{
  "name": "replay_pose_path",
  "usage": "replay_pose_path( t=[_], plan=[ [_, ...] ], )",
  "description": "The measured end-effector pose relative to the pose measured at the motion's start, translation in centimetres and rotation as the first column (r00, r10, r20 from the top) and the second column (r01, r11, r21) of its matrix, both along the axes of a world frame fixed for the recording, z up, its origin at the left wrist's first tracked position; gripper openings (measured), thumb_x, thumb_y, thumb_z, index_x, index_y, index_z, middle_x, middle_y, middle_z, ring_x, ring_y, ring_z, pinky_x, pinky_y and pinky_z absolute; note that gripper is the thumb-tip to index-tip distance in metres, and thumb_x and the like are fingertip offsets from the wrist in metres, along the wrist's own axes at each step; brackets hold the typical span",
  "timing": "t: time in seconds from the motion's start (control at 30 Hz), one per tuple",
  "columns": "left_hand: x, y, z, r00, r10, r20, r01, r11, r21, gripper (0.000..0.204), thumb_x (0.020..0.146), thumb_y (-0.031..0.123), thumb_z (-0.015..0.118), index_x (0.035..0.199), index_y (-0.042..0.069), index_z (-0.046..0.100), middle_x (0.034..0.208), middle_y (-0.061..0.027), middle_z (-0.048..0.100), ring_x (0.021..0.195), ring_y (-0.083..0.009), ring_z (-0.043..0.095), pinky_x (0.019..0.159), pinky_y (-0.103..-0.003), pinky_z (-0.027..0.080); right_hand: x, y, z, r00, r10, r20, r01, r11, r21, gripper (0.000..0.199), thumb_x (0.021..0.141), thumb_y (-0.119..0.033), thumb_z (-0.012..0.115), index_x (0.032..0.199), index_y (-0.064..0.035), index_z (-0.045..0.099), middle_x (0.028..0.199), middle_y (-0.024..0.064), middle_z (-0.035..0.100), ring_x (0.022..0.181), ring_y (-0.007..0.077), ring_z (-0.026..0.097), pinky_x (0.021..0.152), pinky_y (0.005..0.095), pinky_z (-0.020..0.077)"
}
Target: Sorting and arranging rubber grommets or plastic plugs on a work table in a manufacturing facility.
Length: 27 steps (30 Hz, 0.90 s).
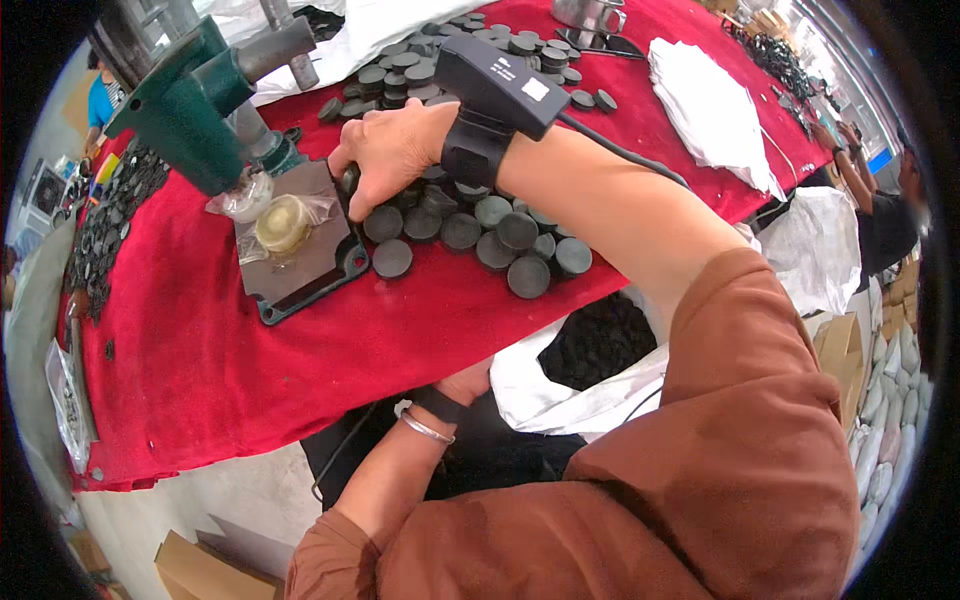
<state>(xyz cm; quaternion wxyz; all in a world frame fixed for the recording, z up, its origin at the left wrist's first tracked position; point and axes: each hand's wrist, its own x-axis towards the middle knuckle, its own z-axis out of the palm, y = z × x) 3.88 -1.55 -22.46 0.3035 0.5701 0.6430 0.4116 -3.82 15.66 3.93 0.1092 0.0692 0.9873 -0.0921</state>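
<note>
My right hand [392, 150] reaches across the table to the edge of the green hand press [195, 120]. Its thumb and fingers close round a dark round disc [349, 181], only partly visible, beside the press's base plate [318, 262]. On that plate sits a round yellowish die [283, 226] wrapped in clear plastic, under the plastic-covered ram [245, 197]. Loose black discs [461, 232] lie beneath my right wrist and forearm. My left hand [468, 383] is low at the table's front edge; its fingers are hidden.
More discs are heaped at the back [400, 70], near a metal cup [590, 14] and a white bag [705, 110]. Dark pieces cover the table's left edge [110, 215]. An open white sack [530, 385] of black pieces stands below the red cloth [230, 370]. Other people work farther off.
</note>
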Motion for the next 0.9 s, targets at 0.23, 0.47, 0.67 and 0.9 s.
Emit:
replay_pose_path(
  t=[0.23, 0.47, 0.67, 0.9],
  plan=[
    [1.1, 0.9, -6.8, 0.876, -0.019, 0.482, -0.019, 0.997, 0.072, 0.041, 0.089, 0.025, 0.057, 0.126, 0.009, 0.059, 0.125, -0.0176, 0.061, 0.112, -0.0334, 0.058, 0.096, -0.043, 0.045, 1.8, -2.7, 0.9, 0.992, 0.081, 0.101, -0.093, 0.988, 0.124, 0.091, 0.06, -0.071, 0.072, 0.124, -0.0077, 0.061, 0.139, 0.0124, 0.048, 0.136, 0.0316, 0.034, 0.097, 0.0576, 0.0358],
    [0.4, 0.9, -0.1, 0.174, -0.131, 0.976, 0.091, 0.989, 0.117, 0.038, 0.098, 0.02, 0.052, 0.13, -0.002, 0.053, 0.131, -0.0167, 0.057, 0.116, -0.0275, 0.058, 0.103, -0.041, 0.046, 5.3, -5.6, -3.2, 0.882, 0.245, -0.404, -0.058, 0.904, 0.423, 0.086, 0.065, -0.072, 0.068, 0.11, 0.0017, 0.061, 0.117, 0.0145, 0.056, 0.12, 0.0295, 0.049, 0.096, 0.0575, 0.0328],
    [-0.3, 0.6, 3.5, 0.983, -0.177, -0.037, 0.176, 0.984, -0.035, 0.04, 0.096, 0.02, 0.053, 0.132, 0.002, 0.053, 0.133, -0.0134, 0.057, 0.12, -0.0267, 0.055, 0.107, -0.039, 0.041, 6.2, -3.2, -4.4, 0.843, 0.218, -0.492, -0.118, 0.967, 0.227, 0.051, 0.077, -0.051, 0.069, 0.105, -0.0099, 0.059, 0.107, 0.0072, 0.058, 0.11, 0.0243, 0.056, 0.094, 0.0616, 0.0327],
    [-1.5, 0.3, 0.9, 0.965, -0.25, 0.081, 0.257, 0.962, -0.09, 0.045, 0.097, 0.021, 0.048, 0.138, 0.002, 0.046, 0.142, -0.0131, 0.049, 0.127, -0.0263, 0.049, 0.11, -0.039, 0.038, 9.6, -1.8, -3.1, 0.852, 0.308, -0.423, -0.206, 0.94, 0.271, 0.031, 0.08, -0.042, 0.068, 0.102, -0.0204, 0.066, 0.105, 0.0038, 0.06, 0.106, 0.0215, 0.056, 0.079, 0.0499, 0.0397]
  ],
)
